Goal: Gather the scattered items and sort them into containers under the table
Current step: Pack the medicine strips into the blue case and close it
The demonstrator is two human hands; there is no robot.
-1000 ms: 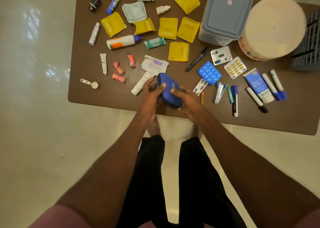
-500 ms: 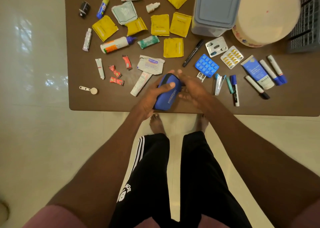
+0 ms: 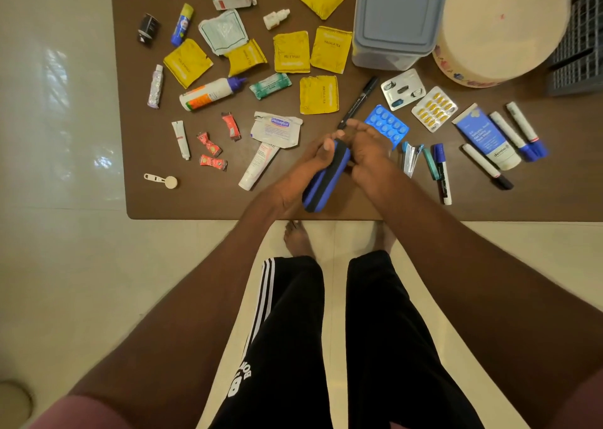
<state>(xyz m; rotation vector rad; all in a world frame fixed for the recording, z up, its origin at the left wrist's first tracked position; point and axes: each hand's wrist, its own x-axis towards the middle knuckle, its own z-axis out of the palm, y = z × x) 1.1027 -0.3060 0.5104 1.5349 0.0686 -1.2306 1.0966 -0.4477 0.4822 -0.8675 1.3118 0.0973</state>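
A blue and black pouch (image 3: 323, 183) is held on edge above the near middle of the brown table (image 3: 208, 200). My left hand (image 3: 305, 167) grips its left side with the thumb on top. My right hand (image 3: 367, 149) curls its fingers at the pouch's upper right end. Scattered on the table are several yellow tea sachets (image 3: 291, 52), blister packs (image 3: 386, 125), tubes (image 3: 257, 166), small red wrappers (image 3: 208, 144), markers (image 3: 442, 174) and a blue face-wash tube (image 3: 487, 136).
A grey lidded box (image 3: 396, 17), a round cream container (image 3: 499, 30) and a dark crate (image 3: 584, 36) stand at the back right. A white and orange bottle (image 3: 208, 94) and a spoon (image 3: 162, 180) lie left. My legs stand before the table's near edge.
The pouch has been turned from its flat blue face onto its edge, showing the black band. Both hands shifted slightly forward over the table while still holding it.
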